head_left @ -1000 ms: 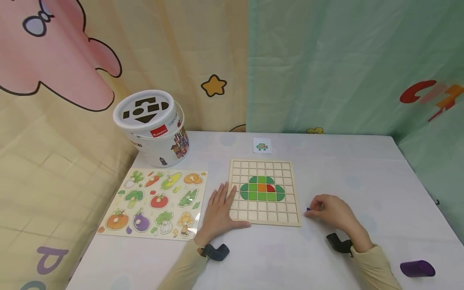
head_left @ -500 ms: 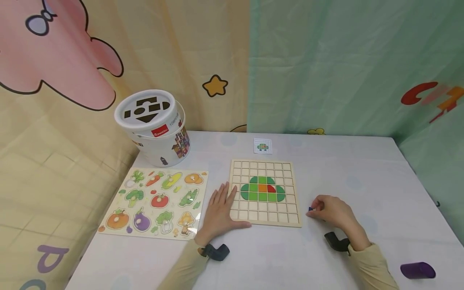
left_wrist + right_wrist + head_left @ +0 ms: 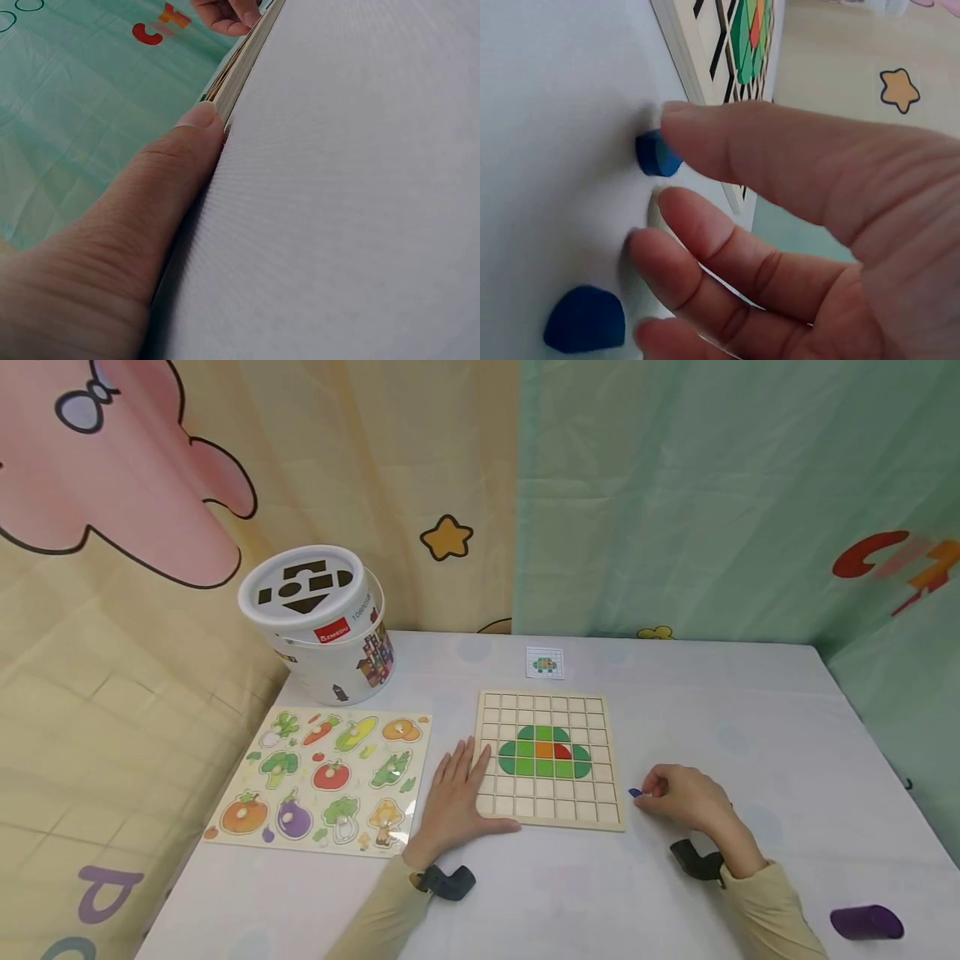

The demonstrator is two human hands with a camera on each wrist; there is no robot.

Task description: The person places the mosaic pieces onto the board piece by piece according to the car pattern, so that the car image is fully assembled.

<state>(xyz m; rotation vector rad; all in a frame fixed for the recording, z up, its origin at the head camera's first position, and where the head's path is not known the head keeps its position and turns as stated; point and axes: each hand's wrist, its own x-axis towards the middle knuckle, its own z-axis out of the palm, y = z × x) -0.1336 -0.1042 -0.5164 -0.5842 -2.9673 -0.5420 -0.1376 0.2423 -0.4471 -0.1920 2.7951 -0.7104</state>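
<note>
Small blue rounded wooden piece (image 3: 657,154) under the curled right hand's (image 3: 686,799) fingertip (image 3: 676,120), beside the grid board (image 3: 551,758).

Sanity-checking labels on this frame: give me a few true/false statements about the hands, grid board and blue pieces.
1. The left hand lies flat against the left edge of the grid board. True.
2. The grid board is fully filled with tiles. False: only a green, orange and red cluster sits near its middle; the other cells are bare.
3. The right hand touches a small blue piece on the table, off the board. True.
4. Only one blue piece shows in the right wrist view. False: a second blue piece lies near the fingers.
5. The white bucket stands right of the board. False: it stands to the board's left, behind the vegetable puzzle.
</note>
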